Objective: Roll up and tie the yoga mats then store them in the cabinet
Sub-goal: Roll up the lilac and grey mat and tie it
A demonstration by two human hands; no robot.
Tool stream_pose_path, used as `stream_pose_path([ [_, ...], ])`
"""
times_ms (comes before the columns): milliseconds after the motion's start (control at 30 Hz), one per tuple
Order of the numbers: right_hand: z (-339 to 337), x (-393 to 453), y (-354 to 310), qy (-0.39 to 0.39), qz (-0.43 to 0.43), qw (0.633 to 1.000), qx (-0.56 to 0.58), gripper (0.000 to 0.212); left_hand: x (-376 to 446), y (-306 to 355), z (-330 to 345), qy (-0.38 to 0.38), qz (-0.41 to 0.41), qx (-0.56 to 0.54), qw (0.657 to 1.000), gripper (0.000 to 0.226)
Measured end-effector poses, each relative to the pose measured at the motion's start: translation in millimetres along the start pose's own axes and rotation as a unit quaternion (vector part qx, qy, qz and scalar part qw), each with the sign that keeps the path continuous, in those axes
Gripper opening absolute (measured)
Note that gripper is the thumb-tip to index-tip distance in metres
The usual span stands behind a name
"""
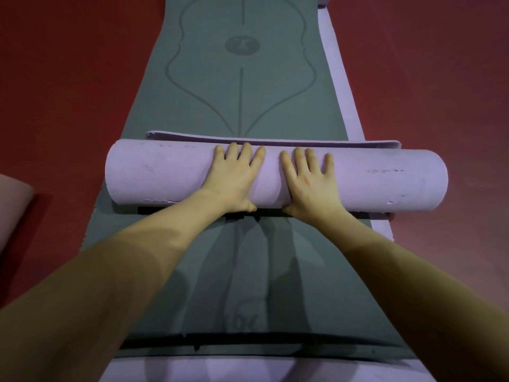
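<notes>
A lilac yoga mat point(165, 175) lies rolled into a thick cylinder across the middle of the view. Its last flap point(330, 143) still lies flat just beyond the roll. The roll rests on a grey-green yoga mat point(242, 92) with printed alignment lines, spread out lengthwise. My left hand point(234, 177) and my right hand point(311, 180) press flat on top of the roll, side by side, fingers spread and pointing away from me, thumbs at the near side of the roll.
Another lilac mat point(341, 86) lies flat under the grey-green one, showing along its right edge and at the near end point(220, 368). Red floor point(68, 78) surrounds the mats. A pinkish rounded object point(13, 205) sits at the left edge.
</notes>
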State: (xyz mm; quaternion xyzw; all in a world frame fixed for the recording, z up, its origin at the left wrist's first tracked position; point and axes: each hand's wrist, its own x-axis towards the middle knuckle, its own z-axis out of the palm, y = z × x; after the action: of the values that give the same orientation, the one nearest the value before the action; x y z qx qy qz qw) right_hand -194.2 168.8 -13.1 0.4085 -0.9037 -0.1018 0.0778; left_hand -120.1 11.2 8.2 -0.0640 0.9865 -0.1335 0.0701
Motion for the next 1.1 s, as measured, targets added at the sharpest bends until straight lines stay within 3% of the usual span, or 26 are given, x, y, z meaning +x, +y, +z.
stream_pose_path([
  [200,-8,-36,-1,0.014,-0.037,0.999,0.028,0.11,-36,10,-4,-0.02,0.022,-0.023,0.999,0.125],
  [533,-38,-107,-22,-0.051,-0.069,0.995,0.059,0.109,-107,24,-14,-0.048,0.086,-0.039,0.994,0.125],
  [767,-50,-103,-15,-0.106,-0.077,0.987,0.088,0.115,-100,14,-15,-0.087,0.098,-0.084,0.988,0.13],
  [900,-54,-102,-10,-0.122,-0.075,0.986,0.084,0.114,-99,13,-19,-0.093,0.109,-0.082,0.986,0.121],
  [967,-54,-106,-6,-0.087,-0.064,0.99,0.091,0.107,-101,10,-21,-0.072,0.112,-0.079,0.988,0.109],
  [1100,-46,-109,2,0.037,0.008,0.995,0.095,0.071,-97,4,-25,-0.006,0.092,-0.094,0.991,0.081],
])
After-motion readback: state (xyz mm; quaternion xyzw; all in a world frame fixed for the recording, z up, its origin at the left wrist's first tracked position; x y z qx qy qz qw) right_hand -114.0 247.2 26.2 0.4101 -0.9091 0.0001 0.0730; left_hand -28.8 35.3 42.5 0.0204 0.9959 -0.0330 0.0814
